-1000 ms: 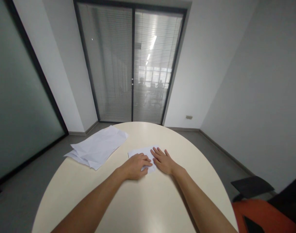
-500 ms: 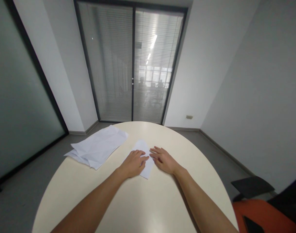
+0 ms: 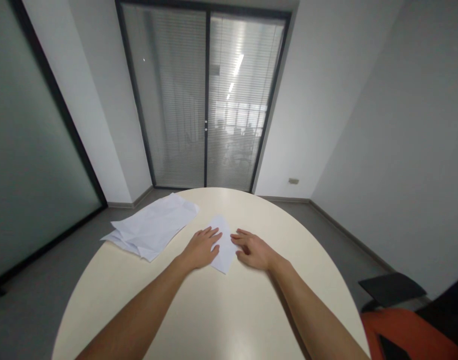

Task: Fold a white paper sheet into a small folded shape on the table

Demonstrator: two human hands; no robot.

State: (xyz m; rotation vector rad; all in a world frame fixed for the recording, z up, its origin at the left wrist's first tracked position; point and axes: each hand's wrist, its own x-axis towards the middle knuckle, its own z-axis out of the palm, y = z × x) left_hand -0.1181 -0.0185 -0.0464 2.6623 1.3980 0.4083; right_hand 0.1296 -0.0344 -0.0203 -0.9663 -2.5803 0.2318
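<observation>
While both hands lie palm down on the table, a folded paper sits between them near the far middle of the top, turned at a slant with one corner pointing away and one toward the person. Left hand rests flat, fingers spread a little, its fingertips on the paper's left edge; it grips nothing. Right hand is flat too, fingers loosely together, touching the paper's right edge and holding nothing. Well apart to the left, a loose stack of sheets overhangs the table's rim. Beyond the table stand glass doors with blinds. At the lower right corner an orange chair and a dark seat stand off the table. Nothing lies between the hands and the paper
</observation>
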